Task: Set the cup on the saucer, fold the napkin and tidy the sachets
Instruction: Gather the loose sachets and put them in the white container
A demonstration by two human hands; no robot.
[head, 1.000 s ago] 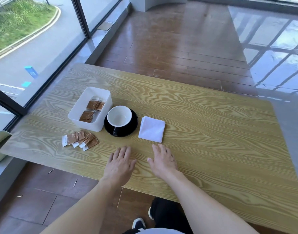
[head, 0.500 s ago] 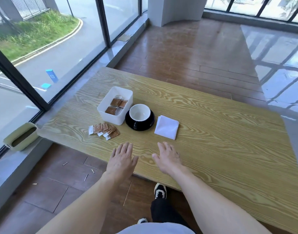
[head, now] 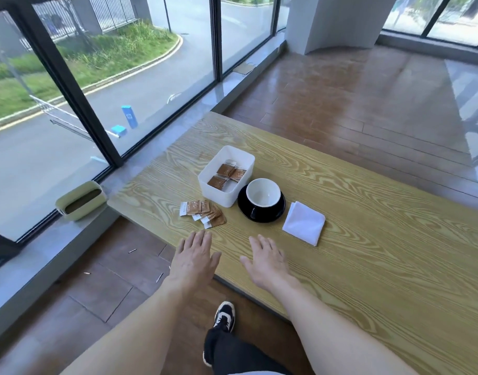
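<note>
Head view: both hands, left hand (head: 194, 259) and right hand (head: 267, 262), lie flat on the counter (head: 367, 239), fingers spread, grasping nothing. The cup (head: 262, 195) sits on its saucer (head: 270, 216), napkin (head: 304, 222) beside it. A careless sweep could scatter the loose sachets (head: 202, 213); the white bin (head: 227, 175) holds several more

A light wood-grain tabletop (head: 367, 239) runs from near right toward the far left, over a floor (head: 354, 104) of glossy reddish-brown planks that mirror bright daylight at far right. Tall windows (head: 151, 77) in dark frames fill the left side, above a grey sill (head: 70, 247) on which a pale green container (head: 80, 200) sits. Outside lie a grey road, a grass verge and a fence. A white pillar (head: 335, 20) stands at the far end, with more glazing to its right.
</note>
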